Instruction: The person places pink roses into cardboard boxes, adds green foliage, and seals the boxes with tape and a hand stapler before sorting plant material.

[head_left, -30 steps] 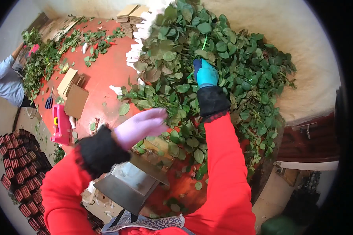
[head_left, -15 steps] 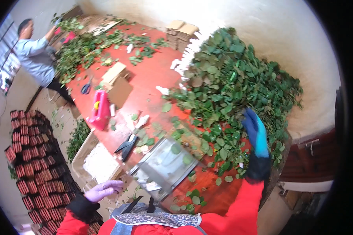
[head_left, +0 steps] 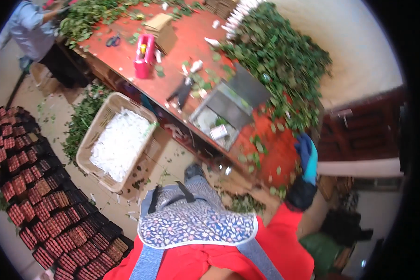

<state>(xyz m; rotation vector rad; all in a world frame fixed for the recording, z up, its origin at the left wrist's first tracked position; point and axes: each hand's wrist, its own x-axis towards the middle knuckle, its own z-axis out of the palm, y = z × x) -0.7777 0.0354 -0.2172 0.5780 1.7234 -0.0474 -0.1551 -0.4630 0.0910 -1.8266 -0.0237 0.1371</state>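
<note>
My right hand, in a blue and turquoise glove, is at the right edge of the red table, just below the heap of green leafy stems. Its fingers look loosely stretched out, with nothing visible in them. My left hand is out of the picture. To the left of the right hand, a metal box with a raised grey lid rests at the table's front edge. Inside it lies a small white label-like card. A black cutting tool sits beside the box.
A pink tape dispenser, cardboard pieces and blue scissors are farther back. A beige crate of white slips stands left. Rows of wrapped reddish bundles line the floor. Another person works far left.
My view has shifted down and toward the body. The right hand has left the leaf heap and come nearer the table's edge. The left hand, in a lilac glove before, has gone out of sight.
</note>
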